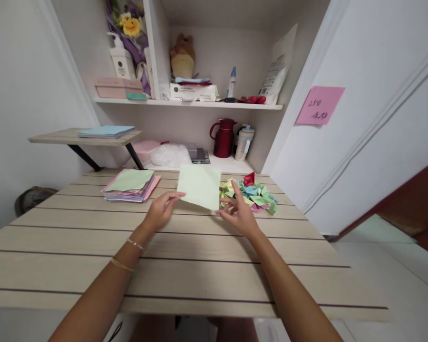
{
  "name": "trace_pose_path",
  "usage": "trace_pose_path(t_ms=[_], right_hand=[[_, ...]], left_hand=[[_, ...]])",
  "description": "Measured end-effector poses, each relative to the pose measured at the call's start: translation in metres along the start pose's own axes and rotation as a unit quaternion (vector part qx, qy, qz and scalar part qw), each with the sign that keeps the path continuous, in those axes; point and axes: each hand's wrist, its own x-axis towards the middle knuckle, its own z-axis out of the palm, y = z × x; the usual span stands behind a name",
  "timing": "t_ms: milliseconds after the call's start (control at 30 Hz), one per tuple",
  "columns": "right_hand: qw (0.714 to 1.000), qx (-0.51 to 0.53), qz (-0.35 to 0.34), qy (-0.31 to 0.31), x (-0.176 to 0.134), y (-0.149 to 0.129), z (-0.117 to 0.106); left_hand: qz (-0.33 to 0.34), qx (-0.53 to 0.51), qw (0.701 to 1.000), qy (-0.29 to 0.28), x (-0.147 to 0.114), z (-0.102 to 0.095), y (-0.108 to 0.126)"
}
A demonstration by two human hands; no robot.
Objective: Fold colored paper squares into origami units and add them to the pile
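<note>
A pale green square sheet of paper (199,185) is held up above the table, flat and tilted toward me. My left hand (161,209) pinches its lower left corner between thumb and fingers. At the lower right corner, my right hand (238,211) grips the edge with its thumb and a finger, the index finger pointing up. Just beyond the right hand lies a pile of folded paper pieces (260,194) in green, yellow, blue and pink, with a red one (248,179) at the back. To the left stands a stack of coloured paper sheets (128,187), light green on top.
A raised wooden shelf (53,136) at the left bears blue sheets (105,131). Behind the table, a cabinet holds a red jug (223,137), a tumbler (244,142) and a white plastic bag (170,155). A pink note (320,105) is stuck on the right wall.
</note>
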Motion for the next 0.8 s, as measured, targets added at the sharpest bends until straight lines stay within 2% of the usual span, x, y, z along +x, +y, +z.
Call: trace_pose_path(t_ms=[100,200,300,367,433,567,700,800], right_hand=[[0.998,0.001,-0.004,-0.058,0.0,0.0,-0.004],[0.993,0.01,-0.014,-0.121,0.0,-0.001,-0.007],[0.988,0.021,-0.028,-0.149,-0.002,-0.003,-0.007],[0.99,0.02,-0.033,-0.134,-0.002,-0.004,-0.005],[0.995,0.022,-0.032,-0.093,-0.003,-0.004,-0.003],[0.998,0.05,-0.016,-0.017,-0.002,-0.002,0.001],[0.994,0.1,0.022,0.026,-0.002,0.001,0.005],[0.988,0.146,0.055,0.019,-0.001,0.003,0.01]], left_hand=[[-0.048,-0.087,0.995,-0.022,-0.001,0.007,0.005],[-0.085,-0.155,0.984,0.011,0.001,0.009,0.008],[-0.115,-0.202,0.971,0.047,0.004,0.007,0.008],[-0.131,-0.233,0.962,0.057,0.005,0.005,0.007],[-0.132,-0.272,0.952,0.05,0.006,0.004,0.004],[-0.125,-0.344,0.931,-0.015,0.006,0.006,0.002],[-0.197,-0.332,0.92,-0.066,0.003,0.015,0.004],[-0.267,-0.318,0.905,-0.094,-0.002,0.023,0.002]])
